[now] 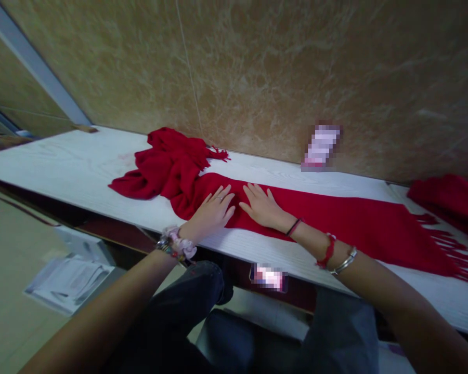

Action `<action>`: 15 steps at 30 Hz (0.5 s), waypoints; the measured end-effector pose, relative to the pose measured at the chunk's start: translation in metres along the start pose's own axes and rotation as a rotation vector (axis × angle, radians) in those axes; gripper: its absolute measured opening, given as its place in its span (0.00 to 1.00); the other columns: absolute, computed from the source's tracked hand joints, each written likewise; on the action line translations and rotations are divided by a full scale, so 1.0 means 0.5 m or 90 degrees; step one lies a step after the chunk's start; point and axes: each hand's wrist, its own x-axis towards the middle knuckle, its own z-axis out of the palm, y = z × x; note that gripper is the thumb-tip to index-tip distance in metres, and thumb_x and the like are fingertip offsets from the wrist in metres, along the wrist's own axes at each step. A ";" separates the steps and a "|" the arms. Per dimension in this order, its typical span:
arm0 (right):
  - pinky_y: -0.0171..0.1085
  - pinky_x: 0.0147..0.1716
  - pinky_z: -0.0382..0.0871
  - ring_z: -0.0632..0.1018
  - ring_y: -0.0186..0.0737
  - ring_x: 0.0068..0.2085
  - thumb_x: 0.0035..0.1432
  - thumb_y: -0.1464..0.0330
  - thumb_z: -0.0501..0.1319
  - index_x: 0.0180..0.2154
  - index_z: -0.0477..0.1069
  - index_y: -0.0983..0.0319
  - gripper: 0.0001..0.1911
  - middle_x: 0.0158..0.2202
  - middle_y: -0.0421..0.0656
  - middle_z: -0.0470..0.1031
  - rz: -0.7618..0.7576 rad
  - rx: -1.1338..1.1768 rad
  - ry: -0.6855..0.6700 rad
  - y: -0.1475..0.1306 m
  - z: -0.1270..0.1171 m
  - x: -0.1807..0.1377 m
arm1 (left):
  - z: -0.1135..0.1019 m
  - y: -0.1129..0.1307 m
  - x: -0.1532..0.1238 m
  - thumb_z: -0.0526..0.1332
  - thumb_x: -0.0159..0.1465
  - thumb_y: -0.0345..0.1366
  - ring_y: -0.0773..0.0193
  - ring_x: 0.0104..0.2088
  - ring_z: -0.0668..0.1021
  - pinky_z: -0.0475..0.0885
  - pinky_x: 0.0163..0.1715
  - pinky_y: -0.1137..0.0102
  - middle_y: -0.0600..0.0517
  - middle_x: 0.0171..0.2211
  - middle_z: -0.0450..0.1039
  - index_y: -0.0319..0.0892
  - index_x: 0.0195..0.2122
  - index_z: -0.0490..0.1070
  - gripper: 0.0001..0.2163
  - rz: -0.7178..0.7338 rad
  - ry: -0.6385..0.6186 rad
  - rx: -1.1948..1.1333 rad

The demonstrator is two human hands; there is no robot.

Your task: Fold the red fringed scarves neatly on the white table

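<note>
A long red scarf [354, 223] with fringed ends lies along the white tabletop [89, 161]. Its right part is spread flat, with the fringe at the far right, while the left part is bunched in loose folds. My left hand [214, 214] rests palm down at the edge of the folds, fingers spread. Just to its right, my right hand [263, 206] lies flat on the smooth stretch, fingers apart. Neither hand grips the cloth. Both wrists wear bracelets.
Another red fabric pile [448, 200] sits at the right end. A phone-like object [322, 148], blurred out, leans on the marbled wall; another blurred phone [269, 277] lies below the table edge. An open white box [74, 280] with papers stands on the floor at left.
</note>
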 end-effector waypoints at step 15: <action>0.51 0.60 0.49 0.52 0.52 0.65 0.65 0.64 0.44 0.62 0.51 0.74 0.29 0.65 0.55 0.48 0.261 -0.156 -0.032 0.218 -0.043 -0.220 | 0.014 -0.024 0.026 0.43 0.65 0.48 0.45 0.65 0.43 0.46 0.60 0.53 0.43 0.67 0.36 0.39 0.66 0.42 0.31 -0.078 -0.214 0.037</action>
